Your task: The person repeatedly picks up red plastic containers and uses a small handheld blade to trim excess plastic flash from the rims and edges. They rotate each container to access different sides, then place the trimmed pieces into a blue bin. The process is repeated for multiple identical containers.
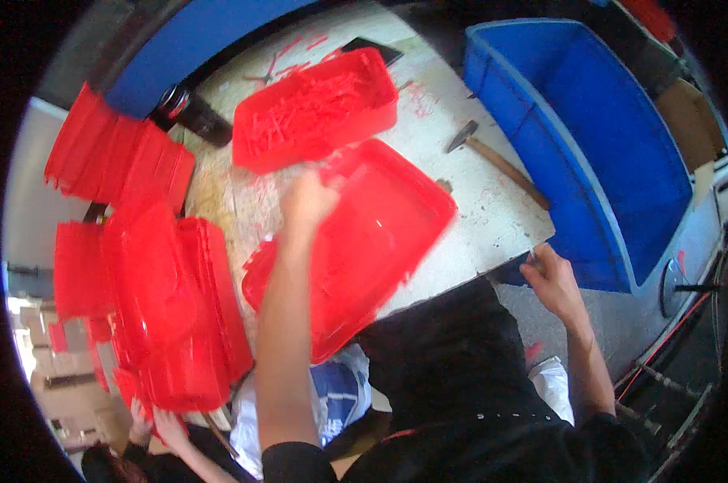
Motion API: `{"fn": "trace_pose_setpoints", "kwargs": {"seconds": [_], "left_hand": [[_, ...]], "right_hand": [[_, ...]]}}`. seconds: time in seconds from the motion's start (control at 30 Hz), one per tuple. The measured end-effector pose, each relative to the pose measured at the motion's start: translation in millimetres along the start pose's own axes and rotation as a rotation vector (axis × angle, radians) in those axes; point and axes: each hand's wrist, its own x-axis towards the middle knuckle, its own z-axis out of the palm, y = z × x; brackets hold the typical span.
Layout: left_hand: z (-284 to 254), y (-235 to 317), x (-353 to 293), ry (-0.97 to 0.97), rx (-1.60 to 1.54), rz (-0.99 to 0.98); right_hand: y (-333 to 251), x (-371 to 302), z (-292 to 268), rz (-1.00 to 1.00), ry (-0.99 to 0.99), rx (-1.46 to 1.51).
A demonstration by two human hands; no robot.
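A shallow red plastic tub [380, 217] lies aslant over the near part of the worktable, its edges smeared by motion. At its far left rim my left hand [307, 197] is closed and appears to grip that rim. My right hand [550, 278] is off to the right, beside the table's near right corner. Its fingers are pinched around a small thing that I cannot make out. Just beyond the tub stands a red bin [315, 109] filled with thin red plastic strips.
Stacked red tubs [171, 306] crowd the left side, with more stacks [118, 153] behind. A hammer [505, 169] rests on the worktable [492, 229]. A large blue crate [549, 145] stands right. A dark bottle [199, 117] is far left. Another person's hands [167, 427] touch the stack lower left.
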Motion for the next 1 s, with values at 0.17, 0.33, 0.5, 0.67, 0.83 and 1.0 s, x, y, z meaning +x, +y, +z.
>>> {"fn": "trace_pose_setpoints", "kwargs": {"seconds": [0.17, 0.33, 0.5, 0.67, 0.83, 1.0], "left_hand": [[-31, -119, -87, 0.043, -0.890, -0.301], [-11, -116, -253, -0.330, -0.939, -0.886], [-37, -5, -234, -0.046, -0.374, -0.077], [-2, 9, -68, 0.436, 0.007, 0.439], [37, -2, -45, 0.262, 0.175, 0.364], [38, 3, -48, 0.230, 0.229, 0.291]], "right_hand": [[11, -3, 27, 0.074, -0.106, 0.514], [18, -9, 31, 0.232, -0.219, 0.557], [-4, 5, 50, 0.291, -0.334, 0.733], [-35, 68, 89, 0.232, -0.419, 0.792], [-47, 89, 105, 0.343, -0.485, 0.884], [-49, 91, 109, 0.319, -0.465, 0.925]]}}
